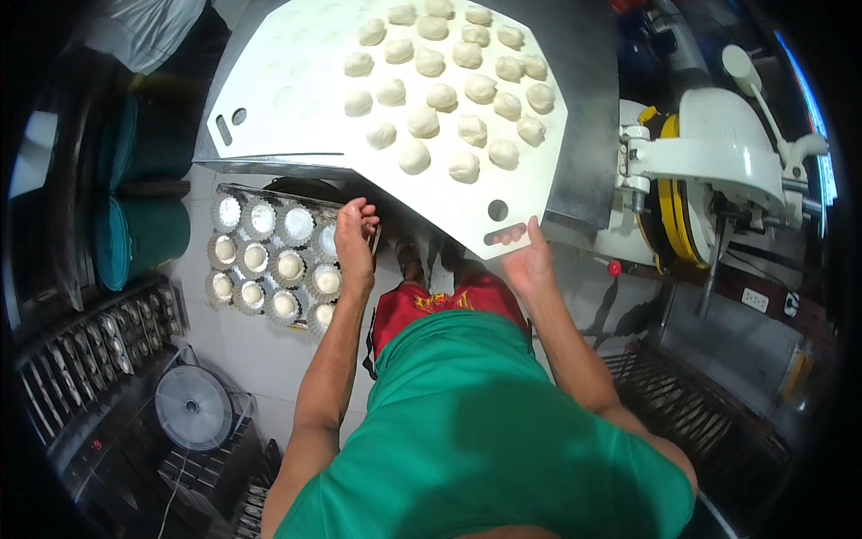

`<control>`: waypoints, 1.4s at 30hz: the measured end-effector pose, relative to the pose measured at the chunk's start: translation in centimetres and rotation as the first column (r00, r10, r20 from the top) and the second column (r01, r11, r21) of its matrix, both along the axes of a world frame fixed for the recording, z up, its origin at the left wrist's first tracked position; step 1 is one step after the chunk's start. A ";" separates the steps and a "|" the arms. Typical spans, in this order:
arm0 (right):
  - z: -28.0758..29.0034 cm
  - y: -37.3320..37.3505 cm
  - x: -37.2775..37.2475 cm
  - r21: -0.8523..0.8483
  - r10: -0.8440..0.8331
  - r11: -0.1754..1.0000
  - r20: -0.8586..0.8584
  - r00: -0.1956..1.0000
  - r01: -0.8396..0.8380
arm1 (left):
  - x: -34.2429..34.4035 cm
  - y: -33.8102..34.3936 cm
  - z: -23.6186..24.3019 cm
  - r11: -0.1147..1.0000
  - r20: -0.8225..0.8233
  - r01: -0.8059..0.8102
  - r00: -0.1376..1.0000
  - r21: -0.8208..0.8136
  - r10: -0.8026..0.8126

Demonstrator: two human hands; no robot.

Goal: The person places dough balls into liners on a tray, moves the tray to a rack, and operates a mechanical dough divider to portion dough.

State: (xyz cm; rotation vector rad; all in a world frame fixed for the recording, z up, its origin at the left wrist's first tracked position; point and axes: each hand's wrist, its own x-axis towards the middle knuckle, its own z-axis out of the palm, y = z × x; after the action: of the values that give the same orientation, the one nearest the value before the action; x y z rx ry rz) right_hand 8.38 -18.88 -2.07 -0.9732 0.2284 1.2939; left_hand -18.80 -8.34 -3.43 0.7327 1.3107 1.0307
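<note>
Steel table (pixel 593 135) — 1 white board (pixel 449 202) in right grip (pixel 530 264) — dough balls (pixel 423 121) beyond

1. I see a white board (pixel 458 202), lying flat, slotted corner nearest the wearer.
2. On it I note many pale, lumpy dough balls (pixel 441 96), mostly spaced apart.
3. Leftward, below, I log fluted tins (pixel 285 226) in rows, several holding dough.
</note>
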 end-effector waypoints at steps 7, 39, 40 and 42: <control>2.2 -7.9 1.8 -0.249 -0.172 0.951 0.063 0.983 0.182 | -1.4 3.7 1.4 0.976 0.434 0.052 0.900 -0.212 0.047; -5.0 -40.7 32.6 -0.288 -0.617 0.632 0.375 0.692 0.719 | 42.3 -18.6 -1.8 0.614 0.345 0.778 0.617 -0.133 -0.707; -5.1 -38.8 33.8 -0.256 -0.625 0.646 0.362 0.691 0.719 | 43.0 -18.2 -1.8 0.622 0.320 0.774 0.622 -0.119 -0.714; -5.5 -35.2 35.1 -0.222 -0.616 0.682 0.340 0.711 0.697 | 44.2 -17.0 -2.1 0.668 0.213 0.731 0.681 -0.137 -0.701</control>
State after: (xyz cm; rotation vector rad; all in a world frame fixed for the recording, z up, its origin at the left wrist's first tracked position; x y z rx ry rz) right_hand 43.52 -54.10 -7.54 -1.1786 0.5760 0.4530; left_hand 25.36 -25.30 -5.56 0.8893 0.8479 0.2742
